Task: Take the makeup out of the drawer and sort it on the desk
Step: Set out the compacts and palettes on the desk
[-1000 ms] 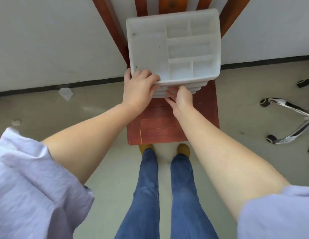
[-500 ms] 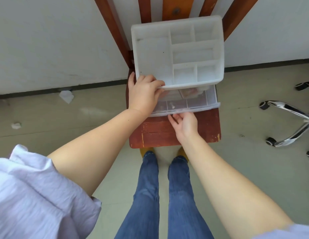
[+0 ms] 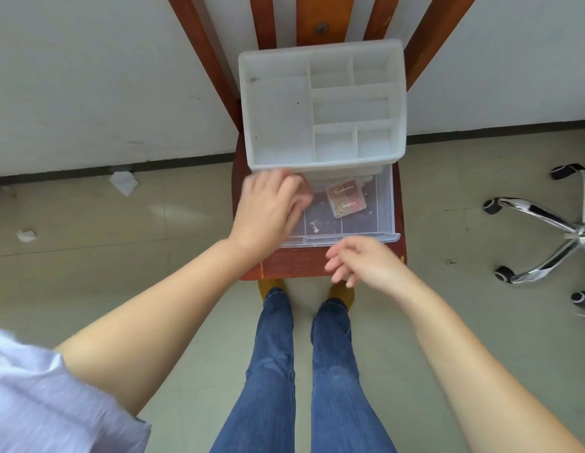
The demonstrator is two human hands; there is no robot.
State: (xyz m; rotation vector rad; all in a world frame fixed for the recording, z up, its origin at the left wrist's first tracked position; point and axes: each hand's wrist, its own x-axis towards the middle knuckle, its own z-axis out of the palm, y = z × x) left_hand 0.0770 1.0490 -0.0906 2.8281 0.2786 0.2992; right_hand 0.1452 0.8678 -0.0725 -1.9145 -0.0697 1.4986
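Note:
A white plastic organizer [image 3: 278, 125] with divided top compartments stands on a red-brown wooden chair seat [image 3: 297, 266]. Its clear drawer [image 3: 384, 204] is pulled out toward me. Inside lies a small eyeshadow palette [image 3: 346, 198] in reddish tones, plus small bits near the front. My left hand [image 3: 268, 207] hovers blurred over the drawer's left part, fingers loosely bent, holding nothing I can see. My right hand [image 3: 363, 259] hangs relaxed just in front of the drawer's front lip, empty.
The chair's back slats [image 3: 320, 21] lean against a white wall. An office chair's chrome base [image 3: 552, 230] with castors stands at the right. Crumpled paper scraps [image 3: 123, 183] lie on the floor at the left. My legs in jeans are below.
The drawer has slid further out, showing the palette. My right hand let go of its front lip and drew back; my left hand left the organizer's rim and moved over the drawer.

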